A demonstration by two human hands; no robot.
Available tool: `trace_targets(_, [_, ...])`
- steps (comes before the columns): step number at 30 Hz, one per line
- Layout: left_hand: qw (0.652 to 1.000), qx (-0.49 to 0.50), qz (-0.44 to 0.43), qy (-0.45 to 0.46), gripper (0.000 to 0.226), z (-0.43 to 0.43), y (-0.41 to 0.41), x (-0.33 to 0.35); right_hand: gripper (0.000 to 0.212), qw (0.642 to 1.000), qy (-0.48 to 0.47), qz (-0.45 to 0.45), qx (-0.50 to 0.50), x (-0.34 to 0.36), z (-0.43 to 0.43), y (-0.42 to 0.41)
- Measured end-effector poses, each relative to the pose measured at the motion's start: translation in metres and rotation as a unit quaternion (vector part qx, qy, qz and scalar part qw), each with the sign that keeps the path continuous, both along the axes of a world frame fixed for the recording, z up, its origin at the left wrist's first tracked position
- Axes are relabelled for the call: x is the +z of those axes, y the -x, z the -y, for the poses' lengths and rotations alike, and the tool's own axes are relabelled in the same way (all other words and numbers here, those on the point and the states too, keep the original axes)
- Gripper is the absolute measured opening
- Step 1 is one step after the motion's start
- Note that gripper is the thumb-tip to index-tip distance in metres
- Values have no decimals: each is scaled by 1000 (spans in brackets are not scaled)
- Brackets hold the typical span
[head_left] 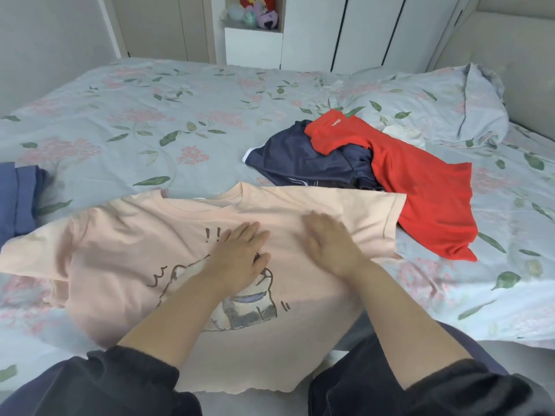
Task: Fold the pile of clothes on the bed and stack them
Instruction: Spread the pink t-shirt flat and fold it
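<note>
Peach cotton covers the near part of the bed: a peach T-shirt (129,265) lies spread face up on the floral bedsheet (150,109), collar away from the person, both short sleeves out to the sides, its hem hanging over the near edge of the mattress. A cartoon print sits on its chest, partly hidden under the left forearm. The left hand (240,253) lies flat on the middle of the chest, palm down, fingers straight and close together, pressing the fabric and holding nothing. The right hand (330,244) also rests palm down on the shirt, just beside the left and toward the right sleeve; it is blurred, but the fingers look stretched out rather than curled. Dark sleeves cover both forearms near the elbows. Beyond the right sleeve, a red shirt (420,187) lies crumpled and partly over a navy garment (300,157) with white trim; the two touch each other and the red one reaches the peach sleeve. At the left edge sits a folded blue garment (21,193). A pillow (450,106) in matching floral cloth lies at the far right.
</note>
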State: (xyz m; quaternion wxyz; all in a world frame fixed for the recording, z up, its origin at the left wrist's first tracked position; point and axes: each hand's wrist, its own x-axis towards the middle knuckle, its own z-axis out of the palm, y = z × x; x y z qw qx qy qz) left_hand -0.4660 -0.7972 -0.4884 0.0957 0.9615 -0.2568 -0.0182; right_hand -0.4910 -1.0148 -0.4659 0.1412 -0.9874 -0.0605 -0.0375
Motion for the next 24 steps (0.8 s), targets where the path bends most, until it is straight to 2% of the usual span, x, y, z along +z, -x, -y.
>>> trace_targets(2, [1000, -11, -16, -16, 56, -7, -4, 5, 54, 994, 76, -56, -58, -17, -8, -10])
trace_targets(5, [998, 4, -44, -47, 58, -25, -12, 16, 49, 990, 92, 5, -103, -17, -18, -21])
trace_targets(7, [996, 17, -64, -64, 57, -39, -18, 23, 46, 997, 40, 49, -39, -13, -31, -28])
trace_targets(10, [992, 21, -93, -84, 58, -56, -25, 29, 49, 996, -14, 48, 77, -5, -58, -48])
trace_targets(13, [991, 27, -105, -75, 60, -67, -32, 31, 44, 995, -20, 31, 91, 6, -83, -88])
trace_targets(16, [993, 38, -99, -51, 60, -82, -39, 27, 32, 1000, 7, 6, 23, 10, -95, -129])
trace_targets(19, [995, 31, -86, -46, 61, -89, -41, 20, 36, 995, 75, -22, -57, 8, -99, -156])
trace_targets(21, [995, 22, -80, -46, 62, -90, -41, 16, 34, 992, 114, -2, -45, 5, -99, -166])
trace_targets(24, [996, 18, -77, -35, 61, -92, -40, 15, 24, 994, 79, 46, -64, 8, -93, -181])
